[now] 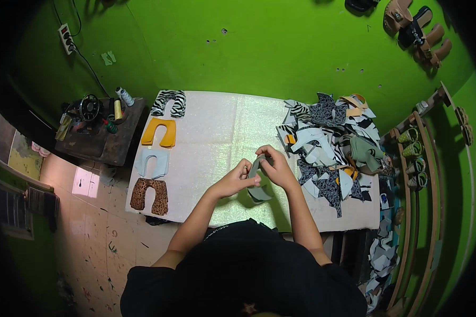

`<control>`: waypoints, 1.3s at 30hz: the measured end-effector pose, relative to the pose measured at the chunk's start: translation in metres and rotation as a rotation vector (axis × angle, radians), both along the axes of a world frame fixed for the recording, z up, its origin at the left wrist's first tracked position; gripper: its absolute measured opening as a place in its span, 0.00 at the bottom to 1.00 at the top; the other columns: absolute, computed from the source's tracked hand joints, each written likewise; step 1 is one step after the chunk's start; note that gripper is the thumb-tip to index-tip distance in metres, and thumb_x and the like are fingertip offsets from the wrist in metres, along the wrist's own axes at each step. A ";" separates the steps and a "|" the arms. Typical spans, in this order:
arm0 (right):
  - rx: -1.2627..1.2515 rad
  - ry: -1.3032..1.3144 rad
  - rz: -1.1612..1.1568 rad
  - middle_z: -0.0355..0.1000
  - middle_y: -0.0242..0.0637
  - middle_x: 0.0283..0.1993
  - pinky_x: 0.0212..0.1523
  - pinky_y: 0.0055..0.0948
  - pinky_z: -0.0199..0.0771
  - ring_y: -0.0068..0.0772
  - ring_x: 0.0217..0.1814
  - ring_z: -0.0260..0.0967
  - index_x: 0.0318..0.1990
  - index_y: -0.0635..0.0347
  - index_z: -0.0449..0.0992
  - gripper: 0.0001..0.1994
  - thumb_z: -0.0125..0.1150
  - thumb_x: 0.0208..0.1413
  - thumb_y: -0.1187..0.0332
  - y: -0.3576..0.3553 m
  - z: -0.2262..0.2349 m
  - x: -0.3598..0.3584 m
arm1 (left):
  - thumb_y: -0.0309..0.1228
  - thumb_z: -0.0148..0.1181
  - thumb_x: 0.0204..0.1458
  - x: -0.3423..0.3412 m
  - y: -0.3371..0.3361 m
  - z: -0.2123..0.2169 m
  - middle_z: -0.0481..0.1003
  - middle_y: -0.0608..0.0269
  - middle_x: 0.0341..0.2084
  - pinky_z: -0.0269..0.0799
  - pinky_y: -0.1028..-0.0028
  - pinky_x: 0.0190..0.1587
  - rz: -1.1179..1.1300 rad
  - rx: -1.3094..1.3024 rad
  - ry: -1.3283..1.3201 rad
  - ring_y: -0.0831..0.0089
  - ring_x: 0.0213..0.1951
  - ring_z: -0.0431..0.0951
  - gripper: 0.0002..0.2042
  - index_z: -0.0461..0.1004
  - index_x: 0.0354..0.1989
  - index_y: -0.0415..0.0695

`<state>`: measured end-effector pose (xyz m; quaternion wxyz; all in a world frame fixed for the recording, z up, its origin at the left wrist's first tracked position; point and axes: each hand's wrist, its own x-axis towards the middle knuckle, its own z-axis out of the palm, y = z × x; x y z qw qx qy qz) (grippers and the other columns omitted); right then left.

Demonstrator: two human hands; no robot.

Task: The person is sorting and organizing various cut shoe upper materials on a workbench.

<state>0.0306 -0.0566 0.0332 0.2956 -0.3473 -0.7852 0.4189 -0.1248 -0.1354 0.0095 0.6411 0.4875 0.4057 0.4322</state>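
Observation:
Over the near middle of the table, my left hand (234, 181) and my right hand (276, 168) pinch a grey-green cut piece of sheet material (255, 167) between them. Both hands have their fingers closed on it. Just below lie or hang more grey-green pieces (259, 194); I cannot tell whether they join the held one. Along the table's left side, U-shaped pieces sit in a column: zebra-striped (169, 102), mustard yellow (166, 133), pale blue-grey (161, 165) and leopard-print (141, 194).
A large heap of mixed scraps (322, 145) covers the table's right side. At left stands a dark sewing table (127, 140) with a black wheel and thread cones. Sandals (413, 149) hang on a wooden rack at right. More scraps (381, 253) lie below the table.

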 end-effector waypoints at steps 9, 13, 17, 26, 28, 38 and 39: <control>-0.287 -0.149 0.134 0.65 0.31 0.24 0.28 0.20 0.62 0.18 0.26 0.60 0.34 0.66 0.69 0.08 0.49 0.53 0.70 -0.001 -0.013 -0.011 | 0.28 0.41 0.55 -0.034 -0.006 0.005 0.74 0.52 0.32 0.69 0.75 0.32 0.066 -0.215 -0.057 0.74 0.30 0.75 0.10 0.53 0.44 0.41; -0.226 -0.039 0.050 0.68 0.41 0.23 0.29 0.27 0.63 0.27 0.25 0.63 0.35 0.66 0.70 0.10 0.50 0.52 0.68 0.010 -0.027 -0.033 | 0.25 0.44 0.53 -0.059 -0.005 -0.012 0.73 0.52 0.36 0.69 0.73 0.41 0.058 -0.285 -0.092 0.70 0.38 0.74 0.15 0.55 0.50 0.39; -0.232 0.032 -0.006 0.70 0.44 0.26 0.33 0.27 0.66 0.29 0.28 0.66 0.34 0.68 0.70 0.10 0.51 0.51 0.68 0.031 -0.042 -0.055 | 0.23 0.47 0.52 -0.088 -0.007 -0.027 0.73 0.52 0.38 0.67 0.72 0.45 0.022 -0.264 -0.140 0.69 0.41 0.73 0.19 0.56 0.53 0.37; -0.322 -0.057 -0.235 0.69 0.34 0.25 0.30 0.23 0.65 0.23 0.26 0.63 0.36 0.65 0.70 0.09 0.54 0.50 0.69 0.097 -0.117 -0.128 | 0.21 0.52 0.48 -0.168 0.065 -0.094 0.71 0.55 0.40 0.67 0.78 0.42 0.500 -0.235 0.151 0.73 0.41 0.71 0.16 0.62 0.47 0.35; -0.461 0.051 -0.256 0.68 0.39 0.27 0.33 0.26 0.66 0.30 0.28 0.66 0.43 0.64 0.68 0.15 0.55 0.46 0.69 0.114 -0.120 -0.150 | 0.21 0.53 0.48 -0.186 0.087 -0.102 0.71 0.55 0.40 0.66 0.78 0.42 0.550 -0.215 0.102 0.74 0.40 0.71 0.16 0.63 0.47 0.34; -0.314 0.092 -0.369 0.66 0.37 0.31 0.37 0.26 0.66 0.29 0.33 0.65 0.47 0.61 0.65 0.20 0.59 0.43 0.72 0.207 -0.144 -0.226 | 0.20 0.53 0.48 -0.244 0.190 -0.125 0.70 0.54 0.39 0.68 0.77 0.38 0.876 -0.106 0.153 0.73 0.39 0.71 0.24 0.55 0.54 0.43; -0.361 0.043 -0.469 0.66 0.37 0.31 0.37 0.26 0.67 0.29 0.33 0.65 0.47 0.61 0.65 0.21 0.60 0.42 0.72 0.208 -0.154 -0.227 | 0.20 0.53 0.48 -0.241 0.192 -0.131 0.70 0.54 0.39 0.68 0.77 0.38 0.874 -0.114 0.152 0.73 0.39 0.71 0.24 0.55 0.54 0.43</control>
